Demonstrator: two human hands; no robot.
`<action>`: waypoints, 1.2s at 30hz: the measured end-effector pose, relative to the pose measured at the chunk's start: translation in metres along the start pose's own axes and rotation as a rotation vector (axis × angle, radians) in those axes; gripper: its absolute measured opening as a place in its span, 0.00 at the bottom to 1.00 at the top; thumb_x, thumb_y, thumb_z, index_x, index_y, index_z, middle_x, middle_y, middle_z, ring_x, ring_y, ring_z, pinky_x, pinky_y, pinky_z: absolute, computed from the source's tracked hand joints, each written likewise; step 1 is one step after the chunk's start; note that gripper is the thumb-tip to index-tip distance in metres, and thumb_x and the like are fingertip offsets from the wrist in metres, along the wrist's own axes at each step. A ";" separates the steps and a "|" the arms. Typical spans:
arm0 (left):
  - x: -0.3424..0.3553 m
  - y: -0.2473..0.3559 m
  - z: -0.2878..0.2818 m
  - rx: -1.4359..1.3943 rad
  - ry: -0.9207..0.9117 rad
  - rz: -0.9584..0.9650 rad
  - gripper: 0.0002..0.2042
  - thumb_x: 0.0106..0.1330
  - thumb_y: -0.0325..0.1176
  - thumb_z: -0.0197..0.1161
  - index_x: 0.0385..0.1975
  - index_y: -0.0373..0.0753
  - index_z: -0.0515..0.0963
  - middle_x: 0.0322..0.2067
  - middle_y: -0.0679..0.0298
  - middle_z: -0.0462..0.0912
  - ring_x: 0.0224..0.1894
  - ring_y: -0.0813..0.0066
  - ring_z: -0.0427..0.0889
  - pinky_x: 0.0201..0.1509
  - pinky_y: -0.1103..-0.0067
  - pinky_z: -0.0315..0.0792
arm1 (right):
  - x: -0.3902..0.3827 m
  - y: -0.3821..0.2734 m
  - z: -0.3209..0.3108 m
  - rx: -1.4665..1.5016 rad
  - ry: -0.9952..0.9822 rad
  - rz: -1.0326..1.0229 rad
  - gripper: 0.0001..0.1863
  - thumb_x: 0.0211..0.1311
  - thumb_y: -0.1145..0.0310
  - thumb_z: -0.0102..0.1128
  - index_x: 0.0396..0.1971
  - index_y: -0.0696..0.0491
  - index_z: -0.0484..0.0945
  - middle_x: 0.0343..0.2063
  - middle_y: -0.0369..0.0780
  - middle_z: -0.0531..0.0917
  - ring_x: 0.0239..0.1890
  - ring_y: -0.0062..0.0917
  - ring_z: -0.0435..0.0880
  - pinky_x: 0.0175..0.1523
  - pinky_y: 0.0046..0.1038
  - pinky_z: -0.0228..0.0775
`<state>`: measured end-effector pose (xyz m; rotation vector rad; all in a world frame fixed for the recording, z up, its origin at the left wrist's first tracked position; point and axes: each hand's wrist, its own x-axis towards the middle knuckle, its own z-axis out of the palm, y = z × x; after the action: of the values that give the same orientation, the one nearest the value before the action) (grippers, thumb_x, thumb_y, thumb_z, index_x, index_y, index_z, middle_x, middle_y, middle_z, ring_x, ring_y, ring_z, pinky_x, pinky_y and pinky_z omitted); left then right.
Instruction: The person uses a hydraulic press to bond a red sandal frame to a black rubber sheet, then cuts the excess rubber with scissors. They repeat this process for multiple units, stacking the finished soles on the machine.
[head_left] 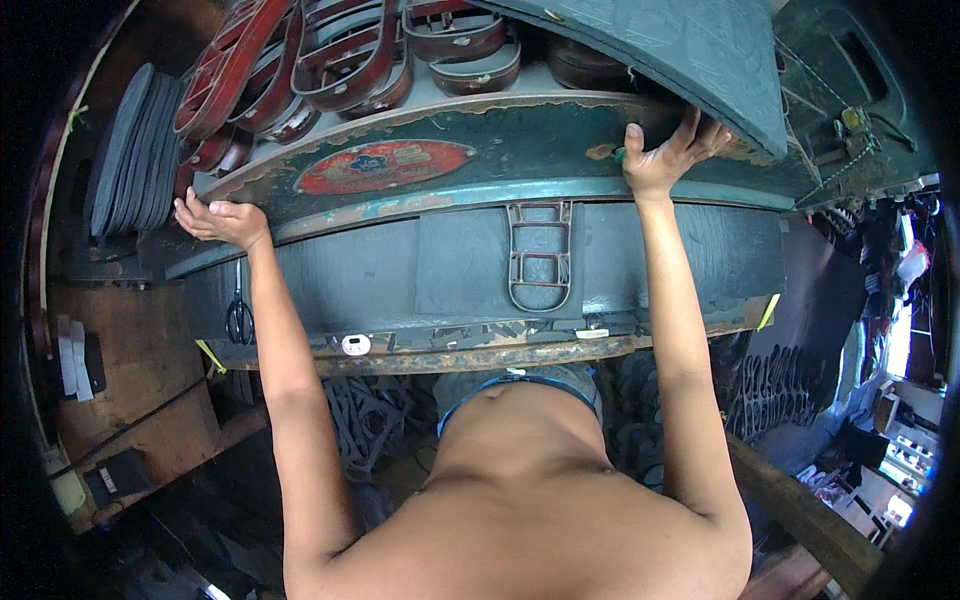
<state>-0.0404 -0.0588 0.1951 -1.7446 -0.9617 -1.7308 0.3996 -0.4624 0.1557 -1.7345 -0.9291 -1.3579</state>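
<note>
My right hand [672, 158] is raised at the front of a green metal machine [560, 150], its fingers spread and reaching up to the lower edge of a thick grey sheet [660, 50]. Its thumb stands apart, beside a small green knob. At the machine's left end is my left hand [225, 220], fingers loosely bent and apart, with nothing visible in them. A stack of dark grey sole-shaped pieces [140, 150] stands just beyond it. Between my arms, a metal sole-shaped cutting die [540, 257] lies on a dark grey sheet [450, 265].
Several red cutting dies [345, 55] crowd the machine's top. Black-handled scissors [239, 318] hang near my left forearm. A small white timer-like device [355, 344] sits by the front ledge [480, 358]. Dark cut-out scraps [775, 390] hang at the right.
</note>
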 end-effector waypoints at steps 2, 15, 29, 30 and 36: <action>0.000 -0.004 0.002 0.012 0.023 0.024 0.23 0.77 0.40 0.35 0.60 0.35 0.73 0.64 0.47 0.69 0.69 0.43 0.64 0.71 0.50 0.56 | -0.004 0.001 0.000 0.000 0.001 0.001 0.54 0.60 0.31 0.56 0.78 0.48 0.49 0.76 0.55 0.44 0.78 0.56 0.32 0.75 0.64 0.25; 0.016 0.027 -0.010 -0.014 0.125 0.102 0.28 0.83 0.44 0.28 0.58 0.28 0.71 0.61 0.38 0.70 0.62 0.36 0.69 0.64 0.48 0.62 | 0.008 -0.044 -0.013 0.046 0.011 0.218 0.31 0.60 0.46 0.62 0.57 0.51 0.75 0.72 0.52 0.58 0.78 0.49 0.47 0.77 0.62 0.35; 0.030 -0.044 -0.012 0.174 0.012 0.267 0.23 0.82 0.44 0.39 0.42 0.38 0.82 0.43 0.57 0.84 0.46 0.56 0.79 0.56 0.59 0.67 | -0.012 -0.037 0.009 0.037 -0.038 0.293 0.46 0.65 0.38 0.51 0.75 0.50 0.52 0.76 0.54 0.45 0.78 0.56 0.38 0.76 0.64 0.30; 0.028 -0.052 -0.013 0.128 -0.046 0.142 0.22 0.82 0.43 0.40 0.41 0.38 0.82 0.43 0.57 0.84 0.47 0.56 0.78 0.57 0.60 0.66 | -0.012 -0.037 0.013 -0.018 0.062 0.238 0.46 0.64 0.39 0.53 0.75 0.50 0.54 0.74 0.55 0.49 0.76 0.56 0.44 0.73 0.63 0.36; 0.021 -0.058 -0.014 -0.008 -0.165 0.107 0.29 0.81 0.48 0.30 0.44 0.37 0.81 0.46 0.58 0.83 0.54 0.54 0.76 0.62 0.57 0.60 | -0.012 -0.031 0.010 0.086 0.095 0.217 0.38 0.62 0.44 0.59 0.67 0.52 0.66 0.69 0.55 0.57 0.69 0.56 0.54 0.70 0.59 0.43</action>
<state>-0.0954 -0.0299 0.2096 -1.9319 -0.9123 -1.5455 0.3747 -0.4399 0.1455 -1.6389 -0.7138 -1.2289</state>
